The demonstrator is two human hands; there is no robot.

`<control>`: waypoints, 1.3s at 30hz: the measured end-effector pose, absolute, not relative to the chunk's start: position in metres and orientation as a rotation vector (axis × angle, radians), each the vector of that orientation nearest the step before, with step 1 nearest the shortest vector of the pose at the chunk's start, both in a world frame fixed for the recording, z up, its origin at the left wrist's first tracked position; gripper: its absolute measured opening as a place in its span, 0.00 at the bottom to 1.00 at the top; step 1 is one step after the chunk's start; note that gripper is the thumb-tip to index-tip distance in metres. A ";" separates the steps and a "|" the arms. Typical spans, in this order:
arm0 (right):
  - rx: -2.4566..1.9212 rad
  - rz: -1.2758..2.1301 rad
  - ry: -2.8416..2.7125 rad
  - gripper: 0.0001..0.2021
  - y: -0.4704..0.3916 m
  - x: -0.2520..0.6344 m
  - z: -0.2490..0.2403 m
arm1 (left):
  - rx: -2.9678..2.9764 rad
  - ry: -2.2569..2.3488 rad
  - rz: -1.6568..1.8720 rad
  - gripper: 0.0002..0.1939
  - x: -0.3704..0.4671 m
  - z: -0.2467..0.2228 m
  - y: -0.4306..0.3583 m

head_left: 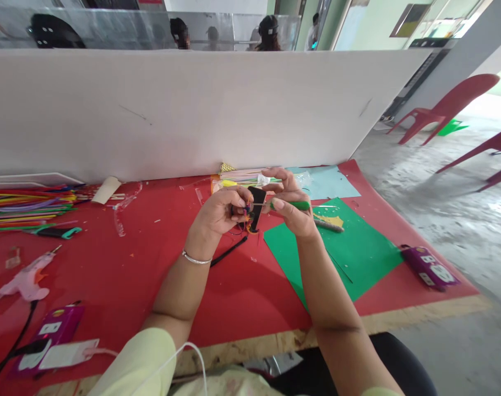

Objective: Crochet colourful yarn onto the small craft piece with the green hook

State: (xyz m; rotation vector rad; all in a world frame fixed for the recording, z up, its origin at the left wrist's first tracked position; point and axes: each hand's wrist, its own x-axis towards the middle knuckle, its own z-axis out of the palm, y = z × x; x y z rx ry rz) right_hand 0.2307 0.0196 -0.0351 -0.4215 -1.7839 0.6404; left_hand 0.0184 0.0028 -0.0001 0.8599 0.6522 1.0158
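My left hand (223, 212) pinches a small bundle of coloured threads (248, 212), dark blue, orange and pink, with loose ends hanging down. My right hand (294, 206) grips the green handle of a thin metal-shafted tool (297, 205) between thumb and fingers, its other fingers raised. The shaft points left and its tip meets the bundle; whether it has a hook or a flat end is too small to tell. Just behind the bundle lies a black phone-like slab (256, 206). A black cord or strip (229, 252) rests on the red table covering below my left hand.
Green sheet (358, 247), light-blue sheet (333, 182) and a purple pouch (430, 268) lie to the right. Left are pipe cleaners (23, 209), teal-handled scissors (56, 232), a pink glue gun (27, 278) and a purple box (60, 324) with cables. A white partition (184, 110) stands behind.
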 end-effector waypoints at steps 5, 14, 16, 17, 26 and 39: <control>-0.410 0.619 -1.758 0.11 0.016 0.228 -0.035 | 0.834 0.655 1.018 0.08 0.016 0.002 0.004; -0.408 0.394 -1.806 0.11 0.011 0.229 -0.032 | 0.892 0.649 1.064 0.10 0.012 0.004 0.003; -0.407 0.327 -1.828 0.11 0.009 0.230 -0.029 | 0.910 0.665 1.082 0.09 0.011 0.005 0.003; -0.409 0.297 -1.837 0.11 0.008 0.230 -0.028 | 0.921 0.672 1.090 0.09 0.010 0.006 0.002; -0.449 0.138 -1.905 0.10 0.003 0.232 -0.019 | 0.972 0.714 1.128 0.09 0.009 0.006 0.001; -0.487 0.759 -1.627 0.16 0.008 0.218 -0.033 | 1.001 0.650 1.220 0.08 0.018 0.004 -0.005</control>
